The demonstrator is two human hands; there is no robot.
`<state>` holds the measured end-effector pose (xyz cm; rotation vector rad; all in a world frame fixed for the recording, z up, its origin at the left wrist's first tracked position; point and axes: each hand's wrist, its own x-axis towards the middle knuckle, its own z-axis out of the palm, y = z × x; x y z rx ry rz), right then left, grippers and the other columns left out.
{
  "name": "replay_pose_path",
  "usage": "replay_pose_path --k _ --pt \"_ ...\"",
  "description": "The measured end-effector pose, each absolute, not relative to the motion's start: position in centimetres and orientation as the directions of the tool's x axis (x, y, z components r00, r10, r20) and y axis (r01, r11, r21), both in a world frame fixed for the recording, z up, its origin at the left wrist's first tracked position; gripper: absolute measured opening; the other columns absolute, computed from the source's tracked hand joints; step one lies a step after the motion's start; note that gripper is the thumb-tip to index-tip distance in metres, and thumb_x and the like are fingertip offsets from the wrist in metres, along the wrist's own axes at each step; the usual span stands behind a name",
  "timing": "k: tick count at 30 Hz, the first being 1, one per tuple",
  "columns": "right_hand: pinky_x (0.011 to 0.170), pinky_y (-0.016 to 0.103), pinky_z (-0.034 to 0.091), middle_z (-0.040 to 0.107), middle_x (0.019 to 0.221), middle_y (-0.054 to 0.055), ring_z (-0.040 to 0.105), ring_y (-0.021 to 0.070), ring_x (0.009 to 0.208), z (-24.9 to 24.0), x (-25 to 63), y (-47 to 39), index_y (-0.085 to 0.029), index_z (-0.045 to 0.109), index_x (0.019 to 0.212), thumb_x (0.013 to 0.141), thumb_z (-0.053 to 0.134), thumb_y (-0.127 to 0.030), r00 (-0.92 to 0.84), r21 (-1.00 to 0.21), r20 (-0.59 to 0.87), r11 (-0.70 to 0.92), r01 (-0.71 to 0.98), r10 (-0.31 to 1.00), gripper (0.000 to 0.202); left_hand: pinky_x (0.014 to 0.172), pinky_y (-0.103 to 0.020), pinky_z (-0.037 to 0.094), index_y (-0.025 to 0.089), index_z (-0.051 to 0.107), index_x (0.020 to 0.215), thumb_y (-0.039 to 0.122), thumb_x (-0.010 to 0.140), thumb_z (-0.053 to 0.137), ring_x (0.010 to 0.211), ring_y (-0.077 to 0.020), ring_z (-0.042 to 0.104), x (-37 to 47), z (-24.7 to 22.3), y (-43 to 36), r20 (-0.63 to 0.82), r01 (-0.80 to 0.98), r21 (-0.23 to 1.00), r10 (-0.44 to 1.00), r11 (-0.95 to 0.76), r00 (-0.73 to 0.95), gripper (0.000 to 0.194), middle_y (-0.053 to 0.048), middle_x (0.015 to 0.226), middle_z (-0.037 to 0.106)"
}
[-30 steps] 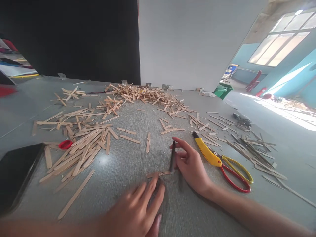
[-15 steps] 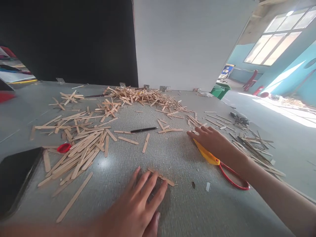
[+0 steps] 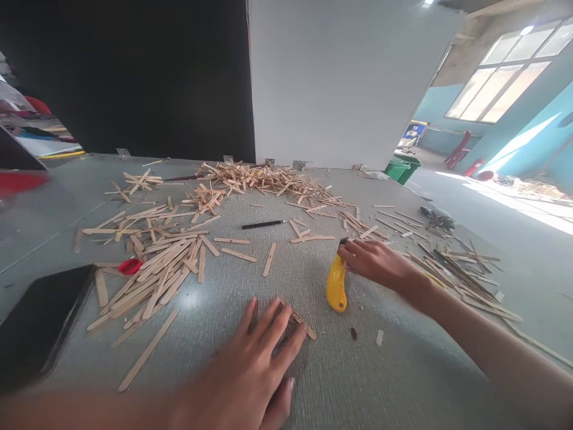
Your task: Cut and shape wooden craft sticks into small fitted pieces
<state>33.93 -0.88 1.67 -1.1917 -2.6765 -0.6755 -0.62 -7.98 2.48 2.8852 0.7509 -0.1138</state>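
While the person's left hand presses its fingers over a marked wooden stick on the desk, the right hand grips the yellow cutter by its dark end. The black pen lies beyond the left hand, and loose sticks spread to that hand's left.

Bare wood and plastic on a streaky grey top
The flat sticks are pale wood, pretty matt and unpainted-looking, while the yellow cutter is smooth plastic-looking stuff with a slight shine. The grey tabletop looks finely textured, kinda streaky, with a soft glare spot. The dark slab has a smooth, faintly glossy face, the red ring looks like shiny plastic, and the small brackets look like dull metal.
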Motion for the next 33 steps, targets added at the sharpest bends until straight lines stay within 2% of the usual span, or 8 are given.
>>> replay_pose_path --k 5,9,11,13,14,16,23,33 --pt "0.048 0.029 0.040 0.063 0.073 0.002 0.053 0.0160 0.054 3.8 30.8 -3.0 -0.022 0.050 0.100 0.104 0.045 -0.013 -0.429 -0.026 0.565 0.534 0.845 0.705 0.012 0.120 -0.075 0.031 0.019 0.038 0.167 0.025 0.099 0.053 0.158 -0.0464 0.022 -0.6 2.7 -7.9 -0.156 0.525 0.166 0.504 -0.835 0.850 0.070 -0.028 0.171 0.030" --pt "0.047 0.024 0.040 0.052 0.061 -0.008 0.047 0.0108 0.048 4.9 26.4 -6.0 -0.027 0.043 0.090 0.101 0.052 -0.017 -0.196 -0.359 0.582 0.466 0.809 0.789 0.018 0.122 -0.075 0.028 0.019 0.039 0.166 0.024 0.098 0.054 0.159 -0.0453 0.019 -0.7 2.2 -7.9 -0.151 0.523 0.190 0.502 -0.831 0.852 0.070 -0.028 0.172 0.028" --pt "0.047 0.022 0.043 0.053 0.061 -0.008 0.050 0.0106 0.048 4.2 24.5 -7.3 -0.027 0.043 0.087 0.105 0.049 -0.019 -0.119 -0.582 0.455 0.396 0.710 0.883 0.020 0.122 -0.076 0.027 0.017 0.040 0.165 0.023 0.098 0.054 0.160 -0.0452 0.019 -0.8 1.8 -8.0 -0.113 0.513 0.203 0.501 -0.834 0.858 0.069 -0.028 0.171 0.029" --pt "0.044 0.021 0.044 0.057 0.062 -0.008 0.052 0.0105 0.046 2.8 23.1 -8.1 -0.026 0.046 0.088 0.104 0.050 -0.023 -0.083 -0.936 0.108 0.129 0.327 0.991 0.017 0.122 -0.077 0.026 0.016 0.040 0.165 0.022 0.097 0.055 0.160 -0.0460 0.021 -0.9 1.4 -8.1 -0.061 0.505 0.213 0.505 -0.836 0.861 0.070 -0.027 0.171 0.032" --pt "0.043 0.021 0.044 0.058 0.063 -0.008 0.051 0.0103 0.046 2.1 22.6 -8.4 -0.025 0.048 0.088 0.103 0.053 -0.026 -0.087 -0.986 -0.006 0.009 0.168 0.996 0.016 0.122 -0.078 0.027 0.016 0.041 0.164 0.022 0.097 0.056 0.160 -0.0466 0.023 -1.0 1.4 -8.1 -0.039 0.502 0.214 0.506 -0.838 0.862 0.070 -0.027 0.171 0.034" --pt "0.037 0.019 0.043 0.058 0.065 -0.007 0.050 0.0106 0.045 0.7 22.1 -8.7 -0.025 0.050 0.088 0.102 0.057 -0.033 -0.075 -0.997 -0.078 -0.077 0.028 0.994 0.017 0.121 -0.079 0.030 0.015 0.043 0.163 0.022 0.097 0.056 0.158 -0.0479 0.029 -1.0 1.4 -8.1 -0.014 0.497 0.210 0.506 -0.842 0.863 0.068 -0.027 0.169 0.038" --pt "0.028 0.018 0.043 0.061 0.067 -0.007 0.051 0.0099 0.039 -0.3 22.2 -8.3 -0.024 0.051 0.086 0.095 0.068 -0.045 -0.047 -0.985 -0.096 -0.102 -0.139 0.994 0.028 0.119 -0.077 0.035 0.016 0.051 0.157 0.022 0.094 0.059 0.156 -0.0485 0.036 -1.0 1.7 -8.1 0.010 0.482 0.196 0.493 -0.854 0.870 0.064 -0.027 0.165 0.045" --pt "0.029 0.018 0.042 0.064 0.062 -0.004 0.054 0.0106 0.038 -0.2 22.5 -8.2 -0.023 0.053 0.079 0.097 0.068 -0.064 -0.043 -0.981 -0.140 -0.145 -0.130 0.989 0.047 0.120 -0.076 0.035 0.013 0.047 0.160 0.026 0.099 0.053 0.158 -0.0478 0.028 -0.9 1.7 -8.0 -0.058 0.474 0.159 0.471 -0.866 0.880 0.062 -0.032 0.168 0.036"
